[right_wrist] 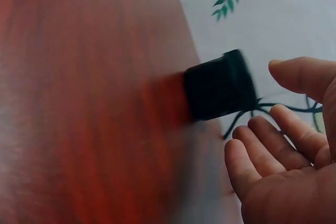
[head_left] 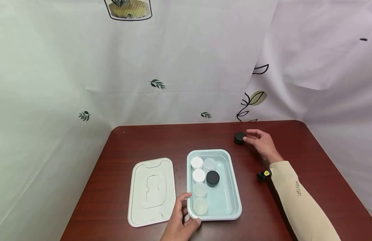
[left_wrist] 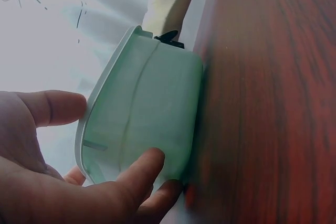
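Note:
A pale blue-green plastic tray (head_left: 225, 201) stands on the table, and my left hand (head_left: 180, 219) grips its near left corner. In the left wrist view, the tray's outer wall (left_wrist: 152, 98) shows the fingers of my left hand (left_wrist: 79, 182) against the side and a digit at the rim. Inside, several small round white and translucent jars (head_left: 199, 175) line the left side, with one black jar (head_left: 212, 178) beside them. My right hand (head_left: 262, 144), fingers spread, is close beside another black jar (head_left: 239, 138) at the back. In the right wrist view, that black jar (right_wrist: 215, 88) is apart from my right hand (right_wrist: 294, 166).
A flat off-white lid (head_left: 157, 207) lies on the table (head_left: 107, 190) left of the tray. White patterned cloth (head_left: 180, 67) hangs behind the table and along its sides. A dark wrist device (head_left: 263, 174) sits at the right sleeve's cuff.

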`<state>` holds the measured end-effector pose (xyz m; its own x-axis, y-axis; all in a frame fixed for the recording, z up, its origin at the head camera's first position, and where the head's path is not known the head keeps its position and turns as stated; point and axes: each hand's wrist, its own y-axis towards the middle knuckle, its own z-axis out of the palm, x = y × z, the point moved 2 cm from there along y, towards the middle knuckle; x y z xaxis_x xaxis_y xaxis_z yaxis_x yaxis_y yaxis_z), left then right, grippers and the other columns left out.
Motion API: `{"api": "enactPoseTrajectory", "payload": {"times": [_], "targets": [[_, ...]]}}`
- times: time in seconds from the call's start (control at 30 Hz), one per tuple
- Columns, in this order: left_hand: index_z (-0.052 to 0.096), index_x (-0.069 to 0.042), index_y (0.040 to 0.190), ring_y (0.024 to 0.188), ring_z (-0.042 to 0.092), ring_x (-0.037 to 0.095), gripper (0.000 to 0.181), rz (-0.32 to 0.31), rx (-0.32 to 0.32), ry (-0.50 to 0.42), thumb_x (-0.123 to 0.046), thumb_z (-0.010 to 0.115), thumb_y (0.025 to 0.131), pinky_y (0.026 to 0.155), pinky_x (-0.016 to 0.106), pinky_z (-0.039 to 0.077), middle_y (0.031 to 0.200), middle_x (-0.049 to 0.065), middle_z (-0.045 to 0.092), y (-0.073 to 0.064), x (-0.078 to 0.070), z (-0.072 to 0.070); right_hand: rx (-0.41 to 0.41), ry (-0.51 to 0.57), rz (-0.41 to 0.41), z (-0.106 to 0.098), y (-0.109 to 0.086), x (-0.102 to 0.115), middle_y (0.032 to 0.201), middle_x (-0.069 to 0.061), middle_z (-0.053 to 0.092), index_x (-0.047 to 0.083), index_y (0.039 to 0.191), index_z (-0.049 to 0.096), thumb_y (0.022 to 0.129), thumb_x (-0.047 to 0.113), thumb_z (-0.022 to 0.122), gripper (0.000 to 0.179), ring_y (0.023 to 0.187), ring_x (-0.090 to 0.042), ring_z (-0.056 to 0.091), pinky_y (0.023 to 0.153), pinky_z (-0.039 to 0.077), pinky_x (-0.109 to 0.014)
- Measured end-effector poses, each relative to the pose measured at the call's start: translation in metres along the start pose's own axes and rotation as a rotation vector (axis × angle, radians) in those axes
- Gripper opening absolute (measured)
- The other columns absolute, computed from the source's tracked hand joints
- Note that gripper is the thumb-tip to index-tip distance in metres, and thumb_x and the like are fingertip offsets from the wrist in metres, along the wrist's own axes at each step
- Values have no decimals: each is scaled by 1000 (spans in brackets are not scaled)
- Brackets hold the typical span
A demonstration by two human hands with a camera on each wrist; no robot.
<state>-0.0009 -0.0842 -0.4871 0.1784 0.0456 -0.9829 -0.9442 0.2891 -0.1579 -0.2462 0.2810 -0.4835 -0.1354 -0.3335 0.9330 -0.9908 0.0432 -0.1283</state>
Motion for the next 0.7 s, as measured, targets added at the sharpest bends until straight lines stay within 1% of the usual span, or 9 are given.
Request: {"api": "enactPoseTrajectory", "payload": {"times": [0.17, 0.3, 0.33, 0.37, 0.43, 0.5, 0.57, 0.63, 0.7], "targets": [[28, -7, 157, 124, 62, 19, 77, 2, 4, -11, -6, 72, 94, 99, 21, 56, 139, 30, 47, 0, 1, 0, 29, 61, -3, 6, 3, -12, 156, -24, 52, 2, 156, 48, 98, 26, 78, 69, 127, -8, 58, 89, 52, -8], [29, -7, 157, 122, 63, 18, 76, 9, -2, -10, -4, 72, 94, 98, 20, 56, 137, 29, 49, -1, 1, -1, 53, 102, -20, 11, 2, -16, 156, -26, 50, 2, 157, 45, 98, 22, 78, 71, 119, 0, 59, 89, 53, -9], [29, -7, 157, 122, 63, 17, 76, 11, -4, -10, -3, 71, 94, 98, 20, 56, 136, 29, 49, -1, 1, -1, 53, 105, -21, 12, 1, -16, 155, -27, 50, 2, 158, 45, 98, 21, 78, 71, 120, 0, 60, 89, 53, -9], [30, -7, 157, 121, 63, 17, 76, 13, -5, -10, -3, 71, 94, 98, 20, 56, 136, 29, 50, -1, 1, -1, 53, 108, -22, 13, 2, -16, 155, -27, 50, 2, 158, 45, 98, 20, 78, 71, 122, -4, 61, 89, 53, -9], [30, -7, 157, 121, 63, 17, 76, 15, -5, -9, -3, 71, 94, 98, 20, 56, 136, 29, 50, -1, 2, 0, 56, 108, -27, 14, 2, -15, 156, -27, 50, 3, 159, 44, 98, 19, 78, 72, 130, -15, 63, 89, 53, -8], [29, -7, 158, 122, 63, 18, 76, 14, -4, -8, -3, 71, 94, 98, 20, 56, 137, 30, 49, 0, 2, 0, 57, 98, -28, 15, 3, -14, 157, -26, 50, 4, 160, 44, 98, 20, 78, 72, 140, -29, 56, 89, 52, -8], [28, -7, 158, 124, 63, 19, 77, 13, -2, -3, -3, 70, 95, 99, 20, 56, 140, 31, 48, 0, 2, 0, 56, 92, -33, 15, 4, -12, 157, -26, 50, 5, 159, 44, 98, 19, 77, 71, 144, -35, 52, 89, 52, -7], [27, -8, 159, 125, 62, 19, 77, 5, -4, 3, -4, 70, 95, 100, 20, 55, 143, 30, 47, 1, 3, 0, 54, 85, -38, 15, 5, -12, 156, -26, 50, 4, 159, 45, 98, 19, 77, 70, 139, -29, 56, 89, 52, -7], [27, -9, 160, 127, 62, 20, 78, -6, -7, 10, -5, 70, 95, 100, 21, 55, 145, 29, 46, 2, 3, 0, 48, 82, -40, 14, 4, -12, 155, -26, 51, 3, 157, 47, 98, 19, 77, 68, 131, -17, 60, 89, 52, -7]]}}
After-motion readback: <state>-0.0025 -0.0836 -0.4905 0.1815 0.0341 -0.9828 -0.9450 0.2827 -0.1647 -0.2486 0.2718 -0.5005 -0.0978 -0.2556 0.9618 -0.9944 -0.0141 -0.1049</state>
